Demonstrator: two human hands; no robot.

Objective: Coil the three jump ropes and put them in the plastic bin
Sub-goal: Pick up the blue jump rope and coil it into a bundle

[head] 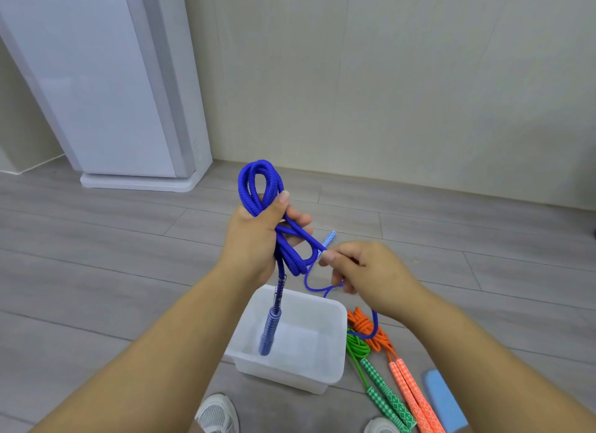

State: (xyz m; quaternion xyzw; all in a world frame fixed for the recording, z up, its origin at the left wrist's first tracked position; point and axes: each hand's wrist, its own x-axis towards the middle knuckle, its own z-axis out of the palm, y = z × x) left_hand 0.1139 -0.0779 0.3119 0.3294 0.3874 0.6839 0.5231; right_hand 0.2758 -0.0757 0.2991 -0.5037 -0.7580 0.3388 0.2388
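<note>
Left hand [258, 236] is gripping the looped bundle of the blue jump rope [259, 187] above the plastic bin [325, 361], one blue handle [269, 329] dangling over the bin's opening. Right hand [367, 268] is pinching the rope's other handle [329, 240] between thumb and fingers. Orange jump rope [371, 331] and green jump rope [358, 347] are lying coiled on the floor [96, 255] just right of the bin.

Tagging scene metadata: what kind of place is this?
Likely an indoor room, probably a home: grey plank floor, plain pale wall, and a tall white floor-standing appliance, possibly an air conditioner.
</note>
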